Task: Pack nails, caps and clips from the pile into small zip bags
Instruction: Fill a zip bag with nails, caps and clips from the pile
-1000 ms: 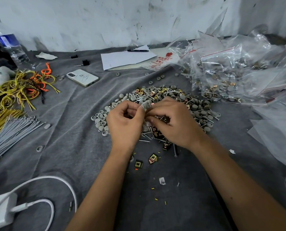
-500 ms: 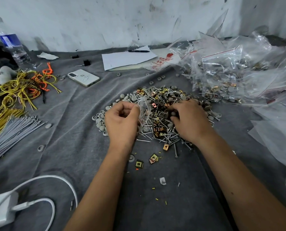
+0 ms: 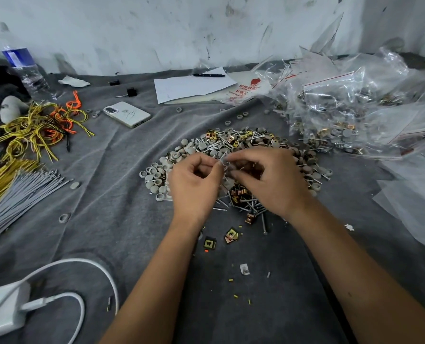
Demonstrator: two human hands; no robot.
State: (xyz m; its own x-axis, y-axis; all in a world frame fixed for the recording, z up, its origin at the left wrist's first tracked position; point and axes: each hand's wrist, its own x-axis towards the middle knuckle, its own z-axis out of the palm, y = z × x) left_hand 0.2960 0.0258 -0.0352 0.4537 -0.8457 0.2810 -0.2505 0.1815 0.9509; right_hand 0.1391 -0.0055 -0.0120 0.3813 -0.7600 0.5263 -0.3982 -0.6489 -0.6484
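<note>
Pile (image 3: 233,155) centre; filled bags (image 3: 350,112) right; phone (image 3: 127,114), wires (image 3: 40,127) left (paper (image 3: 191,85) behind).

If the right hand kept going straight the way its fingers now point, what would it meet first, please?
Probably the small clear bag pinched at its fingertips, then the left hand just beyond; the right hand points leftward, though depth is unclear.

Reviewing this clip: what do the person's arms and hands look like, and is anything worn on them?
Both forearms are bare up to the bottom edge of the frame: no sleeves show. The left hand and right hand carry no gloves, and no rings, watch or wristband can be seen. Fingernails look short and unpainted. No markings or tape are visible.
</note>
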